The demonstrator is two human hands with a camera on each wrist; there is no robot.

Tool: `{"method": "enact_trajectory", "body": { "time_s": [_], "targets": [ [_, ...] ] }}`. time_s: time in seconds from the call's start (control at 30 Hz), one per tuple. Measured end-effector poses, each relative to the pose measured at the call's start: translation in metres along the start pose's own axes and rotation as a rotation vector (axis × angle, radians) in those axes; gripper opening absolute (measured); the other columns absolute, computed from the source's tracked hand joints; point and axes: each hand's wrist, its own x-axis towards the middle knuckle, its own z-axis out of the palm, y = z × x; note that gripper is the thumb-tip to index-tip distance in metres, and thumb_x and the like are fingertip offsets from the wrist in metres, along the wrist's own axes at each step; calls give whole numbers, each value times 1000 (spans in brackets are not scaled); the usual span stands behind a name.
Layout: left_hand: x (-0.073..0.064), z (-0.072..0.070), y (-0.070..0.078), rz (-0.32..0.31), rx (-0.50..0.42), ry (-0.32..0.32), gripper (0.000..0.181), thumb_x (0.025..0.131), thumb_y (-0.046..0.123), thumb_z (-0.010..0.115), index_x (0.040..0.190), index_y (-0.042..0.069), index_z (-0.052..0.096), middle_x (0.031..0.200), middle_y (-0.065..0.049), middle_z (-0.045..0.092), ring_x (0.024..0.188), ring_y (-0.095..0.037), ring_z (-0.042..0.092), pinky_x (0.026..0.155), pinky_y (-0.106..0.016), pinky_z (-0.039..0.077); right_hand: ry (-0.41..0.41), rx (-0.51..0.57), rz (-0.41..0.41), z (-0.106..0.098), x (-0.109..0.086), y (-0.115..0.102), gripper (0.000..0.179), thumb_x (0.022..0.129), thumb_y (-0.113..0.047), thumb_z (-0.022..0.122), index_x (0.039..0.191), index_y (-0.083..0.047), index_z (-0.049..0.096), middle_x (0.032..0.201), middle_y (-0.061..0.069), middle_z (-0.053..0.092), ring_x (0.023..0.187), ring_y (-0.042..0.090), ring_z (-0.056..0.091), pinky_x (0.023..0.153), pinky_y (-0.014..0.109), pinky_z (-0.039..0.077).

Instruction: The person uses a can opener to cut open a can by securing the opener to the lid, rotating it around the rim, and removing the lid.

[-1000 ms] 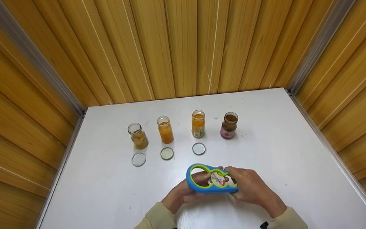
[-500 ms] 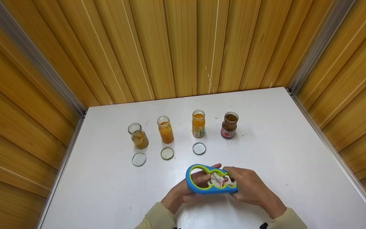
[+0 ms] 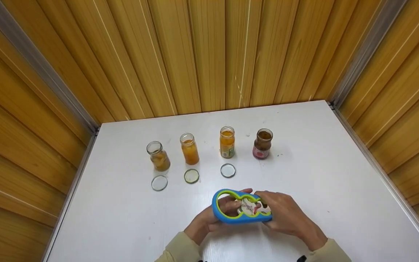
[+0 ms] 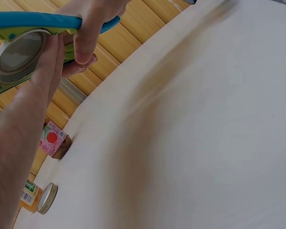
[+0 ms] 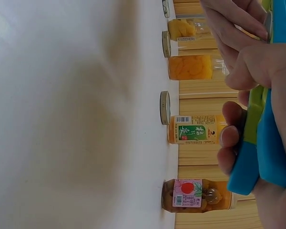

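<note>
Low over the table's near side, a blue and green jar opener (image 3: 244, 219) with several joined rings is held between both hands. A printed metal lid (image 3: 247, 208) sits in its middle ring; the lid's pale underside (image 4: 20, 56) shows in the left wrist view. My left hand (image 3: 208, 219) pinches this lid, its thumb showing through the opener's large ring. My right hand (image 3: 286, 214) grips the opener's handle end, fingers curled around the two blue arms (image 5: 271, 143). Beyond the hands stands an uncovered dark jar with a pink label (image 3: 261, 151).
Further left stand more uncovered glass jars: one with pale fruit (image 3: 160, 160), one orange (image 3: 190, 154), one orange with a green label (image 3: 227, 147). A loose lid lies before each: left (image 3: 159, 183), middle (image 3: 191, 176), right (image 3: 228, 170). Wood-look panels (image 3: 209, 54) wall the white table.
The lid's printing has turned slightly within the opener's ring, and my left thumb and fingers have shifted a little on it. My right hand and the opener stay almost still.
</note>
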Motion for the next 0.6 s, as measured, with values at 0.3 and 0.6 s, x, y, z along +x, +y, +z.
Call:
{"method": "enact_trajectory", "body": {
  "time_s": [0.3, 0.6],
  "targets": [
    [0, 2, -1, 1, -8, 23, 63, 100, 29, 65, 157, 13, 43, 145, -15, 57, 122, -26, 61, 106, -39, 50, 21, -4, -1, 2, 1, 2, 65, 78, -29, 88, 135, -11, 61, 124, 1, 70, 108, 16, 67, 90, 47, 57],
    [3, 1, -8, 42, 38, 79, 65, 95, 36, 69, 150, 8, 49, 135, -12, 62, 116, -22, 63, 99, -33, 53, 35, 0, -13, 4, 1, 4, 65, 78, -28, 88, 134, -12, 61, 120, -2, 70, 105, 12, 65, 87, 45, 57]
  ]
}}
